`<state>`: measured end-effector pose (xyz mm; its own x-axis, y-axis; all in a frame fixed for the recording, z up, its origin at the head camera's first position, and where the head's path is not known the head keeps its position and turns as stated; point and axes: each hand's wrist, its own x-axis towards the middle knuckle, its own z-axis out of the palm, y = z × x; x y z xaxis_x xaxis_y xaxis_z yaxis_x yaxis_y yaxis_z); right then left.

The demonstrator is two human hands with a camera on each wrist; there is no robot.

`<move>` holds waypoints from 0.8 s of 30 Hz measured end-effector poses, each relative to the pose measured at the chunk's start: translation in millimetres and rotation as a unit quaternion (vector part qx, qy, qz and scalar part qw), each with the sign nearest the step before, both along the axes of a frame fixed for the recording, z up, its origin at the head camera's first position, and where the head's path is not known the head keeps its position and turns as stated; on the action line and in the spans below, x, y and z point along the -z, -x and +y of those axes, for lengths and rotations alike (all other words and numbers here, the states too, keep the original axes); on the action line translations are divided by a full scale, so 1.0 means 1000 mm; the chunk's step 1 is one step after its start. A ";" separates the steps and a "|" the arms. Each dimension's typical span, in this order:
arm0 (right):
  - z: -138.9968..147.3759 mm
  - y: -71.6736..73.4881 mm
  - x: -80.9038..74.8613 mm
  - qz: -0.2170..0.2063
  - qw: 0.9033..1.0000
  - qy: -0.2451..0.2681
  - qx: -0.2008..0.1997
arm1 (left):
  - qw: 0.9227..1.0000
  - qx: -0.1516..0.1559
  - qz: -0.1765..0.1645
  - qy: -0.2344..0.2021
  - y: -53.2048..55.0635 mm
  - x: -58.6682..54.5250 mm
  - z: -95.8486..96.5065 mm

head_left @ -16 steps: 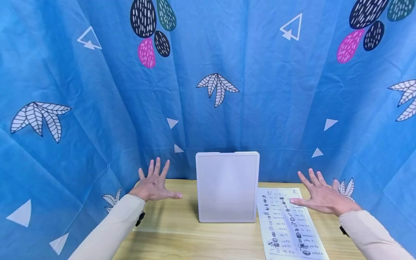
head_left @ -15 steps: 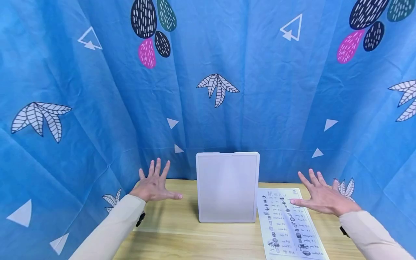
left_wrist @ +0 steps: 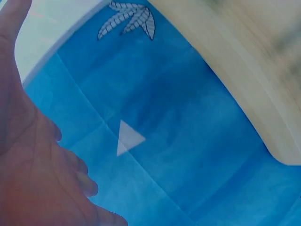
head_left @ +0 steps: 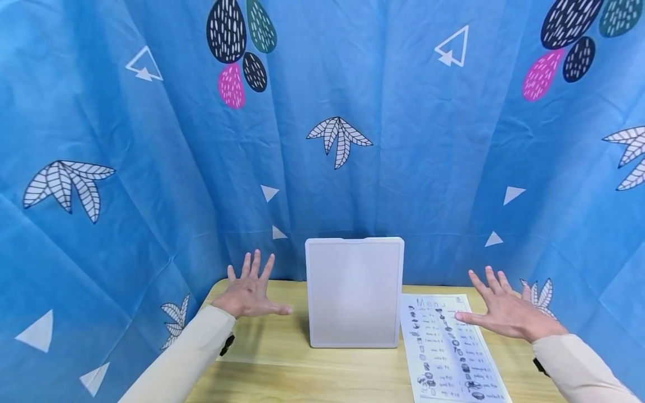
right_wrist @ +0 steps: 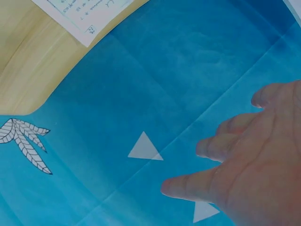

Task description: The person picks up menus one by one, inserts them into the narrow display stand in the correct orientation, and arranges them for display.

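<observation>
My left hand is held out over the left of the table with its fingers spread and holds nothing. Its thumb points toward a white rectangular board that stands upright at the middle of the table, a gap between them. On the other side my right hand hovers, fingers splayed, holding nothing. Below its thumb lies a paper sheet headed "Menu", with rows of small drawings and handwriting. The left wrist view shows the left palm from below; the right wrist view shows the right palm.
The light wooden table has rounded corners at the back. A blue patterned curtain hangs behind it and along both sides, close to the hands.
The whole head view has shifted slightly down and right. Both hands have drifted a little to the right and remain spread; the board and menu sheet stand where they were.
</observation>
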<state>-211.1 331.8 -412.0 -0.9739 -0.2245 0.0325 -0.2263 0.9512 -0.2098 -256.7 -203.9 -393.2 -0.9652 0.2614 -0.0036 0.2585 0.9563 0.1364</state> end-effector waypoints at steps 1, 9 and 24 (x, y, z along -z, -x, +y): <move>0.000 0.000 0.001 -0.001 1.000 0.002 0.001 | 1.000 0.002 -0.002 0.001 -0.001 0.001 0.002; 0.006 -0.001 0.012 -0.004 1.000 0.019 0.006 | 0.999 0.026 -0.019 -0.022 -0.008 0.016 0.024; 0.014 -0.002 0.038 -0.020 0.999 0.036 0.011 | 0.997 0.055 -0.035 -0.052 -0.024 0.039 0.053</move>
